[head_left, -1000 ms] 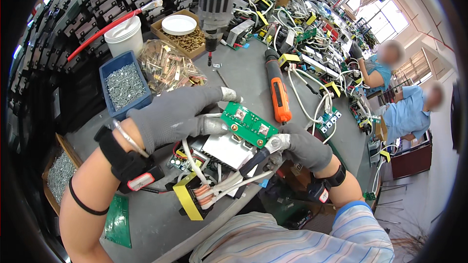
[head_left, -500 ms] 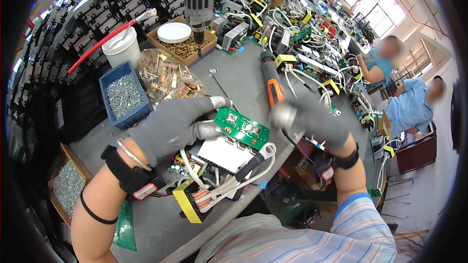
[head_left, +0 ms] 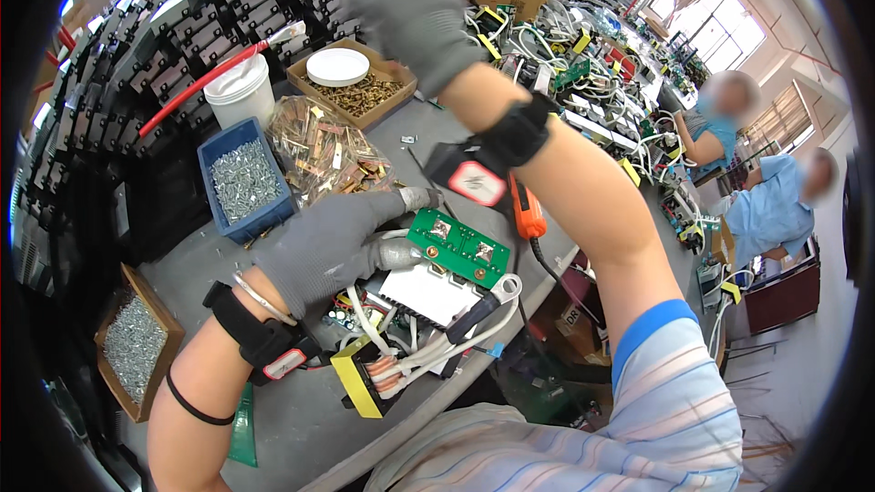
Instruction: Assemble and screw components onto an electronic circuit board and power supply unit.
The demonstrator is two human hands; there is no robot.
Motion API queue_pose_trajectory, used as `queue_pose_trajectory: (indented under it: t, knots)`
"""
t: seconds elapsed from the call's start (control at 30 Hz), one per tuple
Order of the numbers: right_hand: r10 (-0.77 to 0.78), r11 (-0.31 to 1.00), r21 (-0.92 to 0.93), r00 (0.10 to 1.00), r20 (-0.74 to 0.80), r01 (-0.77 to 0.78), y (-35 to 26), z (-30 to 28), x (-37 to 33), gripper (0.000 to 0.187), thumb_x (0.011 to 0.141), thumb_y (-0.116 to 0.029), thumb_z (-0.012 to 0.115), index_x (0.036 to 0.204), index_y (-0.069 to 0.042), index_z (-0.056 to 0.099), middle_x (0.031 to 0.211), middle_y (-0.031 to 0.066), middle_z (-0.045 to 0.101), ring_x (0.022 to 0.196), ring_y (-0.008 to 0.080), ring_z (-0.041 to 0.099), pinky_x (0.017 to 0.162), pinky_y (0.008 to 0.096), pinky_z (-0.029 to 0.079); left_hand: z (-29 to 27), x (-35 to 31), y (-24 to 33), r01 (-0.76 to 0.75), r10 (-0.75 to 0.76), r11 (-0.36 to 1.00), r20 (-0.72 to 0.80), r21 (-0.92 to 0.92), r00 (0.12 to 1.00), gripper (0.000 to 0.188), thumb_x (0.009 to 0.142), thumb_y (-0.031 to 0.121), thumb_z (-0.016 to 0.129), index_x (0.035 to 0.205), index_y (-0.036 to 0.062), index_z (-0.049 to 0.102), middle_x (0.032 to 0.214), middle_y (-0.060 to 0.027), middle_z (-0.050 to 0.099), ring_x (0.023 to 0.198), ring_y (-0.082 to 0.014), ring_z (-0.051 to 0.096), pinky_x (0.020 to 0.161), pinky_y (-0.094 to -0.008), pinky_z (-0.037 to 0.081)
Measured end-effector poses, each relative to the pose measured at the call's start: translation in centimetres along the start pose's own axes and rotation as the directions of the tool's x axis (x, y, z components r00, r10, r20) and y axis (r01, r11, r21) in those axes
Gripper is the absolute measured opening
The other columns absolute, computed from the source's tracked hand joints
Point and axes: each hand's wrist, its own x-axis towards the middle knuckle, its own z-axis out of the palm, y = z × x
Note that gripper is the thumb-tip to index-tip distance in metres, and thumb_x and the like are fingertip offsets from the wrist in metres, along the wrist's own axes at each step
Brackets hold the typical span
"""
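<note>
My left hand (head_left: 328,237), in a grey glove, pinches the left end of a green circuit board (head_left: 460,248) between thumb and finger. The board rests over a white finned heat sink (head_left: 428,293), with white cables and a yellow-wrapped transformer (head_left: 356,384) attached below. Up at the top centre, my right hand (head_left: 415,14), gloved and blurred, is raised where a hanging power screwdriver was seen; a dark part shows above it, and its fingers are smeared. Beneath my right forearm lies an orange and black electric screwdriver (head_left: 527,211), partly hidden, its cord running down the table edge.
A blue bin of screws (head_left: 208,169), a bag of metal strips (head_left: 319,150), a cardboard box of brass-coloured screws (head_left: 401,89) and a white bucket (head_left: 241,91) stand to the left. Another screw box (head_left: 173,346) sits nearer. Wired assemblies (head_left: 583,82) crowd the right; two people work beyond.
My right hand has left the orange electric screwdriver and risen far up to the hanging power screwdriver's place. My left hand keeps its grip on the board.
</note>
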Motion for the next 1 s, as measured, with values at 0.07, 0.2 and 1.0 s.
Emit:
queue_pose_trajectory:
  t: [0.07, 0.2, 1.0]
  knots:
    - [-0.075, 0.979, 0.190, 0.997, 0.020, 0.070, -1.5, -4.5, -0.3, 0.047, 0.074, -0.011, 0.053, 0.118, 0.004, 0.049, 0.090, 0.0072, 0.058, 0.076, 0.0140, 0.054, 0.069, 0.0287, 0.047, 0.1, 0.1, 0.0, 0.006, -0.006, 1.000, 0.034, -0.006, 0.999, 0.057, 0.084, 0.030, 0.067, 0.133, 0.0038, 0.050, 0.110, -0.0140, 0.065, 0.101, -0.0208, 0.063, 0.091, -0.0322, 0.046]
    - [0.042, 0.987, 0.135, 0.942, 0.332, -0.091, -5.2, -12.6, -2.6, 0.063, 0.086, -0.039, 0.061, 0.132, 0.000, 0.043, 0.108, 0.0115, 0.062, 0.094, 0.0251, 0.066, 0.078, 0.0357, 0.055, 0.2, 0.2, -0.4, -0.038, 0.037, 0.997, 0.019, 0.067, 0.999, 0.057, 0.082, 0.024, 0.067, 0.133, 0.0045, 0.050, 0.111, -0.0144, 0.066, 0.100, -0.0221, 0.064, 0.090, -0.0316, 0.047]
    - [0.236, 0.560, 0.756, 0.940, 0.247, -0.339, -8.4, -13.9, -12.0, 0.052, 0.077, -0.027, 0.064, 0.115, 0.001, 0.043, 0.096, 0.0137, 0.050, 0.053, 0.0127, 0.051, 0.046, 0.0291, 0.040, 0.4, 0.0, -0.8, 0.035, -0.038, 0.973, -0.008, -0.228, 0.999, 0.061, 0.078, 0.022, 0.074, 0.132, 0.0054, 0.052, 0.111, -0.0124, 0.067, 0.100, -0.0184, 0.065, 0.088, -0.0292, 0.049]
